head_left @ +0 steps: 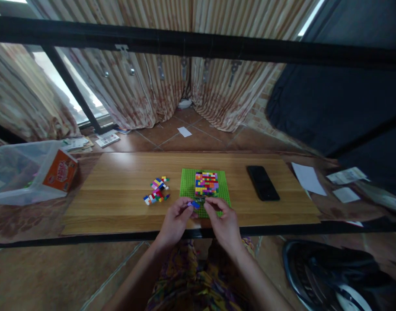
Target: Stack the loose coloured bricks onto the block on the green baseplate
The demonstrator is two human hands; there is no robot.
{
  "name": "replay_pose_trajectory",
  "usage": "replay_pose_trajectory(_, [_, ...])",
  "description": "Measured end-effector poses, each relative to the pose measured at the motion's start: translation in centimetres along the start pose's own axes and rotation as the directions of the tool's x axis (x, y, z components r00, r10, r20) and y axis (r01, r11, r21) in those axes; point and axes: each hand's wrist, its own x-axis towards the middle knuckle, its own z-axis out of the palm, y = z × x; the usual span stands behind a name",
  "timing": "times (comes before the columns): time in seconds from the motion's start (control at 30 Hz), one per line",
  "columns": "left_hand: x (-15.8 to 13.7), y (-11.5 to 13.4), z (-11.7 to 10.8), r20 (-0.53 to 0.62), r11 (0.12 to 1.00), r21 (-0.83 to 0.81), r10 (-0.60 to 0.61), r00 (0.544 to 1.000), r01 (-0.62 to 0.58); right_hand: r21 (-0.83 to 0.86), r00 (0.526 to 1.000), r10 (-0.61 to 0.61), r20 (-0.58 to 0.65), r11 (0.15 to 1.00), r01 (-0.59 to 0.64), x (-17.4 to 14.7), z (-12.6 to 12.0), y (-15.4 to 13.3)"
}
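A green baseplate (pixel 187 183) lies on the table, carrying a block of many-coloured toy bricks (pixel 206 183). Over its near left edge, my left hand (pixel 177 217) pinches blue and purple toy bricks (pixel 194 204) between thumb and fingers. My right hand (pixel 223 218) is at the near side of the baseplate, its thumb and fingertips brought together close to the brick block. Whatever is between those fingertips is too small to make out. Left of the baseplate lies a loose pile of coloured toy bricks (pixel 157 190).
On the wooden tabletop (pixel 120 172), a black phone (pixel 263 183) lies to the right. A clear plastic bin (pixel 26 172) with an orange label stands at the far left. White papers (pixel 308 178) lie beyond the board's right end. A dark metal bar (pixel 198 41) crosses above, before striped curtains.
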Motion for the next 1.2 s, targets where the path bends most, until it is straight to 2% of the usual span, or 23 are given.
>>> replay_pose_trajectory(0.1, [-0.4,0.5,0.5,0.032,0.997,0.069,0.038,0.999,-0.04,0.037,0.996,-0.002,0.085,0.999,-0.001,0.0,0.0,-0.5])
replay_pose_trajectory(0.23, [-0.8,0.9,0.8,0.067,0.987,0.131,0.083,0.994,-0.092,0.069,0.995,-0.012,0.1,0.998,0.005,0.0,0.0,-0.6])
replay_pose_trajectory(0.47, [-0.9,1.5,0.7,0.096,0.983,0.18,0.032,0.995,-0.049,0.214,0.976,0.109,0.189,0.965,-0.149,0.2,-0.3,-0.2])
replay_pose_trajectory(0.63, [-1.0,1.9,0.5,0.174,0.953,0.292,0.035,0.984,-0.085,0.209,0.962,0.154,0.225,0.957,-0.201,0.1,-0.5,-0.1])
replay_pose_trajectory(0.7, [-0.9,1.6,0.1,0.196,0.949,0.304,0.026,0.98,-0.086,0.233,0.968,0.152,0.201,0.952,-0.198,0.5,-0.6,0.0])
replay_pose_trajectory(0.77, [-0.6,1.1,-0.5,0.168,0.954,0.285,0.047,0.985,-0.094,0.202,0.986,0.096,0.133,0.972,-0.121,1.4,-0.9,0.0])
replay_pose_trajectory(0.83, [-0.2,0.4,-1.2,0.101,0.952,0.279,0.102,0.99,-0.127,0.08,0.998,-0.024,0.063,0.997,0.019,2.7,-1.2,-0.1])
replay_pose_trajectory(0.97, [0.6,-0.3,-2.2,0.009,0.928,0.331,0.179,0.984,-0.172,-0.205,0.969,-0.243,0.05,0.947,0.248,5.5,-1.2,0.0])
replay_pose_trajectory(1.1, [1.2,0.1,-2.0,0.041,0.915,0.343,0.211,0.977,-0.212,-0.339,0.941,-0.318,0.117,0.878,0.339,7.1,-0.4,0.5])
replay_pose_trajectory(1.2, [1.6,0.7,-1.3,0.09,0.883,0.388,0.25,0.964,-0.265,-0.399,0.94,-0.314,0.131,0.852,0.34,7.5,0.0,0.9])
